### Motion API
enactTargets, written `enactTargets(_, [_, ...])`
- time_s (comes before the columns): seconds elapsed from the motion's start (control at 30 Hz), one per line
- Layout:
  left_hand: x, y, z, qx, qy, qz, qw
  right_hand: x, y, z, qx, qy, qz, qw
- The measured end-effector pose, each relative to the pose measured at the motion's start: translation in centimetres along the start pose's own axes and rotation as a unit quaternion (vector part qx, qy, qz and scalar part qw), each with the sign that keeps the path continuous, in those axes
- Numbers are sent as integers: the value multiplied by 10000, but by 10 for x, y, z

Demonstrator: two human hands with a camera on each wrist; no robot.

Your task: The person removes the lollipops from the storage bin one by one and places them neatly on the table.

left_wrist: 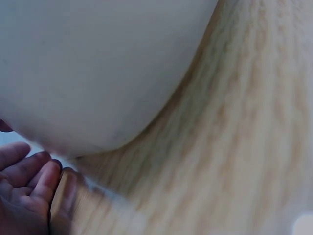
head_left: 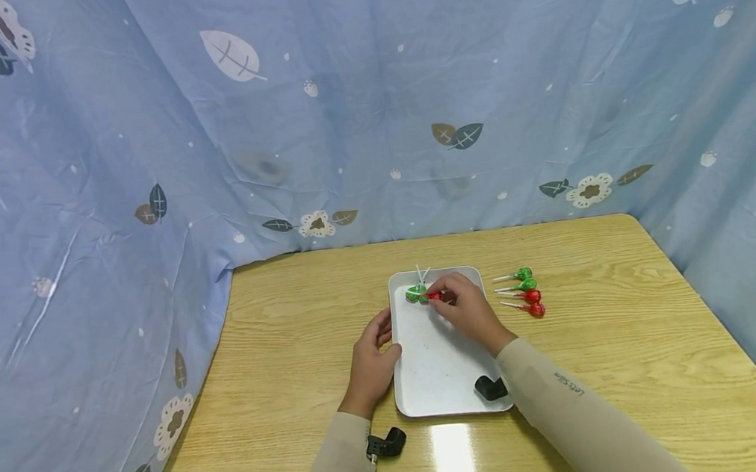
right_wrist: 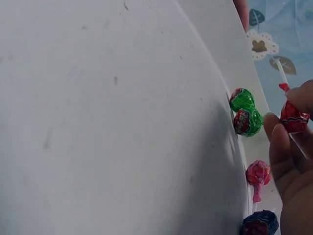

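A white tray (head_left: 429, 363) lies on the wooden table. My right hand (head_left: 465, 307) is over its far end and pinches a red-wrapped lollipop (right_wrist: 293, 118) between thumb and fingers, its white stick sticking out. Close by, green lollipops (right_wrist: 248, 121) lie in the tray against its far wall, sticks over the rim. The right wrist view also shows a pink lollipop (right_wrist: 258, 173) and a dark blue one (right_wrist: 260, 223) along that wall; the hand hides them in the head view. My left hand (head_left: 371, 356) rests against the tray's left side, fingers loosely bent.
To the right of the tray, several lollipops lie in a row on the table, green ones (head_left: 525, 284) farther off and red ones (head_left: 534, 310) nearer. A blue patterned curtain (head_left: 367, 117) hangs behind the table (head_left: 291, 326) and along both sides.
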State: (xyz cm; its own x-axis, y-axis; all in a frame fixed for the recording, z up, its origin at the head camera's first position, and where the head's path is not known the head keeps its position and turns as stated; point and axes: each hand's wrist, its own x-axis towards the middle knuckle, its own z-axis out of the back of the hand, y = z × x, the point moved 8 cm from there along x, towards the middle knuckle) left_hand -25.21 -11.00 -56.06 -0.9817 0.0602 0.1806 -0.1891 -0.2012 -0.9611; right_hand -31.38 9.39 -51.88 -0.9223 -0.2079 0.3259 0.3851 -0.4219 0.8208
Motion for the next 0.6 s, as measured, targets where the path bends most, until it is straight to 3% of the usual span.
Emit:
enactTargets(0.4, [0, 0, 0, -28, 7, 23, 10000, -1, 4, 6, 429, -152, 194, 9988])
enactTargets(0.6, [-1, 1, 0, 4, -12, 73, 10000, -4, 6, 11, 578, -22, 221, 9981])
